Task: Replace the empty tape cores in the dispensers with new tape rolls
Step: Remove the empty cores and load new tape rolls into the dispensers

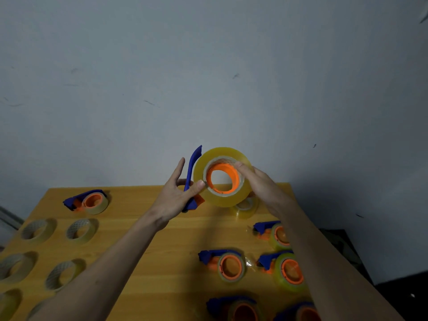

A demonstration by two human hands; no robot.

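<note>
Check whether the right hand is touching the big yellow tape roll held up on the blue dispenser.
Touching. The head view shows the right hand with fingers curled over the yellow tape roll's upper rim.

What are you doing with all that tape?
A person is holding a blue dispenser up above the wooden table. The left hand grips its handle, and the right hand holds the full tape roll sitting on its orange hub. Loaded dispensers lie to the right, and empty cores lie to the left.
</note>
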